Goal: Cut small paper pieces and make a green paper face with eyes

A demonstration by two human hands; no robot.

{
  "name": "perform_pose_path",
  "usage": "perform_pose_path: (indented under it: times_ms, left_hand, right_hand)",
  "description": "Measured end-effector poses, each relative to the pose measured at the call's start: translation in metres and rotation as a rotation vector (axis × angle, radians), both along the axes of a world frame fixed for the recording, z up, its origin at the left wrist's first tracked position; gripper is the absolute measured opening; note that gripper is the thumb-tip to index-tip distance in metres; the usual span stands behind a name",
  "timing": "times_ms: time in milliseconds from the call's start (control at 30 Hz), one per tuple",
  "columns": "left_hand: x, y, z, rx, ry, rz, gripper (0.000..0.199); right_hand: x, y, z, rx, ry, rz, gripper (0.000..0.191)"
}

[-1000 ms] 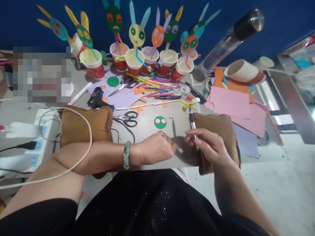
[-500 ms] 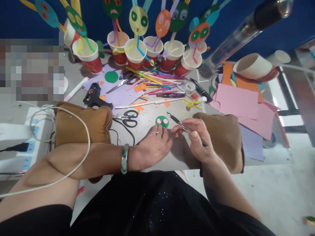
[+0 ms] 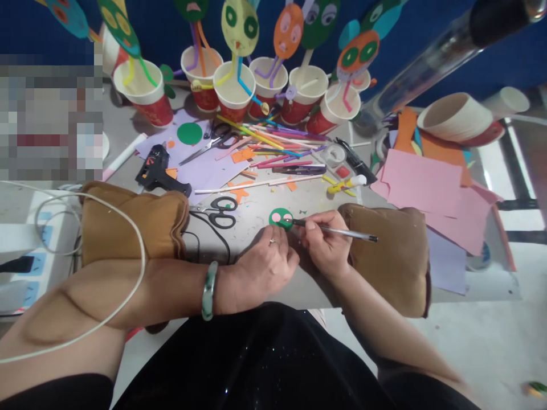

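A small green paper disc [image 3: 280,218] with two pink ovals lies flat on the table in front of me. My left hand [image 3: 270,256] rests at its near edge, fingers curled and close together, fingertips pressed down on it. A clear pen [image 3: 342,230] is pinched in my right hand [image 3: 327,242]. Its tip reaches the right pink oval; whether it touches cannot be made out. Black-handled scissors [image 3: 220,212] lie to the left of the disc.
Paper cups [image 3: 234,85] with paper-faced figures line the back. Coloured sticks [image 3: 273,139], a black glue gun [image 3: 162,171] and more scissors [image 3: 209,142] lie in the middle. Brown cushions [image 3: 132,225] flank my arms. Pink paper [image 3: 423,179] sits right. A white cable [image 3: 139,239] crosses my left arm.
My right hand has moved the pen from a raised, upward-slanting position to the disc, with its tip now over the right oval. My left hand stays by the disc. The view has shifted slightly.
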State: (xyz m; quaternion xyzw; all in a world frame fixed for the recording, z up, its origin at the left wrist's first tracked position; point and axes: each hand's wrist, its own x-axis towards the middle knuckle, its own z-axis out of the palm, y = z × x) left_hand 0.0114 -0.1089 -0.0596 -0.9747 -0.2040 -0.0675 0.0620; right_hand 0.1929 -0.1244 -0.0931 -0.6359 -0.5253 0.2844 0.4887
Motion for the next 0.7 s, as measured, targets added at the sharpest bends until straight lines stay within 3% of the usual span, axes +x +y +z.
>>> perform_pose_path:
  times_ms: [100,400,700]
  left_hand:
    - [0.002,-0.0021,-0.0056,0.022,-0.064,0.032,0.022]
    - [0.0057,-0.0038,-0.0073,0.016,-0.082,0.062,0.038]
    - [0.0043,0.0019,-0.0071,-0.074,-0.034,0.032,0.036]
  right_hand:
    - [-0.0035,0.0033,-0.0053,0.061,0.048,0.028,0.02]
    - [0.0019,0.0031,-0.0056,-0.048,-0.117,0.005,0.011]
    - [-0.0003,0.0078,-0.003,-0.122,0.059,0.043,0.018]
